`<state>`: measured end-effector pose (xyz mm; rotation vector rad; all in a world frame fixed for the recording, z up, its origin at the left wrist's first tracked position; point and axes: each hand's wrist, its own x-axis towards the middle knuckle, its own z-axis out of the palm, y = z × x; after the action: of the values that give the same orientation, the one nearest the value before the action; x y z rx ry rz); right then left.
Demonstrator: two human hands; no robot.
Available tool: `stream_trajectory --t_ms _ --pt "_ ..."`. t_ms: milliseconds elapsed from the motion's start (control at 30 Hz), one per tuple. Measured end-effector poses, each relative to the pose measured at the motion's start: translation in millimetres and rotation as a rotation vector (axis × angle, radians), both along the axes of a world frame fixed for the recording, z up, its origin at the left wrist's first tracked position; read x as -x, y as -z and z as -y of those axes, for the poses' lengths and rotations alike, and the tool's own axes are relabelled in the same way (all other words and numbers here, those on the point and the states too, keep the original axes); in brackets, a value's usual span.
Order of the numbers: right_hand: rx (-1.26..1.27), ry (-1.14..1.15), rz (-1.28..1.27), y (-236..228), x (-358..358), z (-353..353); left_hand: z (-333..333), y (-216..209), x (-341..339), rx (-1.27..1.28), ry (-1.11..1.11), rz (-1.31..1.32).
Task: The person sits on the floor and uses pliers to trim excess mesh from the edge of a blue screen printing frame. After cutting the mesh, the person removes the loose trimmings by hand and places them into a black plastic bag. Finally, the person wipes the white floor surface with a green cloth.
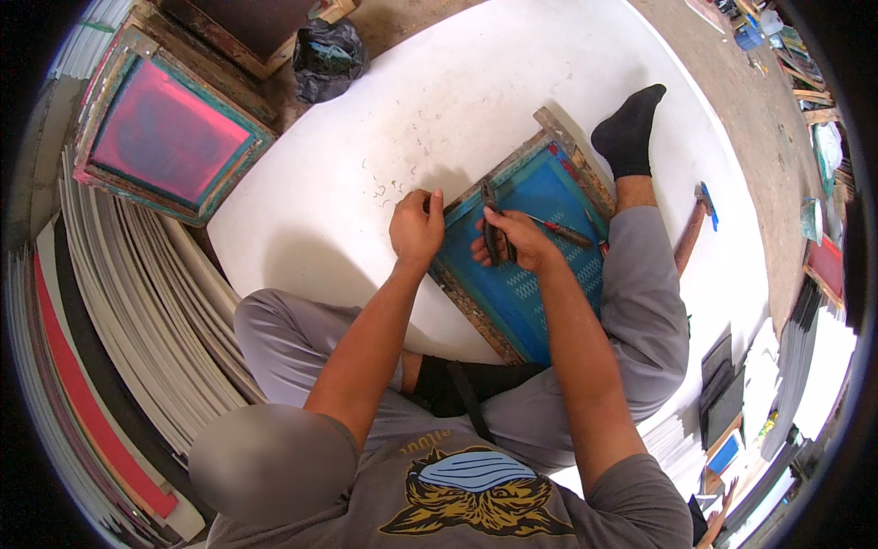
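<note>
A wooden screen-printing frame [476, 316] with blue mesh lies tilted across my lap and the white surface. My right hand [521, 240] is over the mesh, closed around the handles of a pair of pliers [489, 199] whose jaws point away from me, close to the frame's left rail. My left hand [418, 229] is closed beside that rail, thumb up; whatever its curled fingers hold is hidden. A screwdriver [569, 232] lies on the mesh right of my right hand. Small bent metal bits [384, 190], like pulled staples, are scattered left of the frame.
A hammer [692, 233] lies right of my bent leg. My black-socked foot [629, 133] is beyond the frame's far corner. A pink-mesh frame [174, 133] leans at far left, above stacked sheets [155, 265]. A black plastic bag [329, 59] stands at the white surface's [512, 46] far edge.
</note>
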<state>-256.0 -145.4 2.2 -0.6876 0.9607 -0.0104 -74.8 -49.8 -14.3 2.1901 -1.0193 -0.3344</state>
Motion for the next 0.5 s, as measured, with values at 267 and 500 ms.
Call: stream_trajectory --t_ms 267,500 --pt "0.239 0.029 -0.231 -0.9 -16.5 -12.2 1.4 -1.0 1.5 -0.002 0.0 -0.011" --pt "0.343 0.11 -0.234 5.3 -20.5 -20.5 1.1 -1.4 1.3 -0.001 -0.002 -0.017"
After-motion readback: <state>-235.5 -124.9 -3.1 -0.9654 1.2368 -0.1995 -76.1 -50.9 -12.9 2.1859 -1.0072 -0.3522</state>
